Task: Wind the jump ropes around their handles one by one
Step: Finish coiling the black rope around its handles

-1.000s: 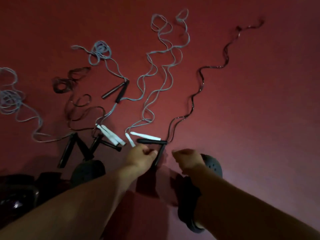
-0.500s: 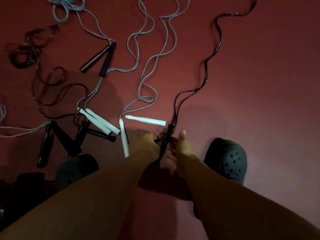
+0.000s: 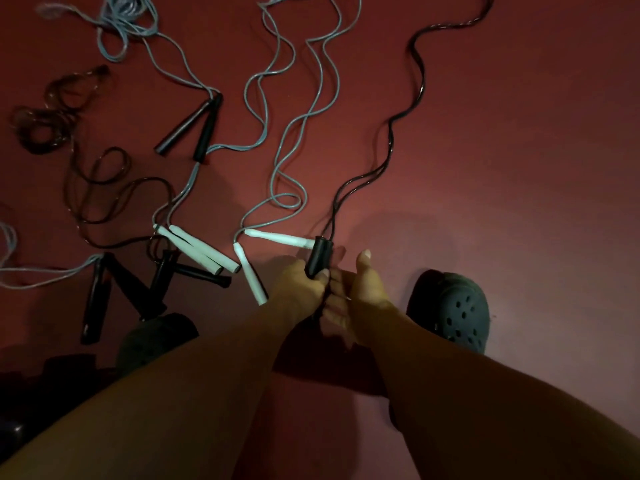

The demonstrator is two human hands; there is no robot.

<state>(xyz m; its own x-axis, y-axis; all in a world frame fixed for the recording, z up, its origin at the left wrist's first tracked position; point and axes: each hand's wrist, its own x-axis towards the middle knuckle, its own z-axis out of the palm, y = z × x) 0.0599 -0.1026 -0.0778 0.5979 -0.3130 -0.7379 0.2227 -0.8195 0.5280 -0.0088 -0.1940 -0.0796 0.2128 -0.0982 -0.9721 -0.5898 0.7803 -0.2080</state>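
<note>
My left hand (image 3: pixel 300 285) grips the black handles (image 3: pixel 318 256) of a jump rope, held together just above the red floor. Their black rope (image 3: pixel 391 131) snakes away up and to the right, doubled. My right hand (image 3: pixel 363 289) is right beside the left, thumb up, its fingers around the lower part of the handles; the exact hold is hidden. Beside them lie two white handles (image 3: pixel 277 238) with a grey rope (image 3: pixel 294 123).
To the left lie more ropes: a white-handled pair (image 3: pixel 199 249), black handles (image 3: pixel 194 128) on a grey rope, several black handles (image 3: pixel 121 289) with dark rope (image 3: pixel 100 181). My feet wear dark clogs, the right clog (image 3: pixel 453 310) close to my hands, the left clog (image 3: pixel 156 336) further left.
The black handles, spread on the floor a second ago, are gathered together and lifted in my left hand. My right hand has closed in against them. The view has moved closer.
</note>
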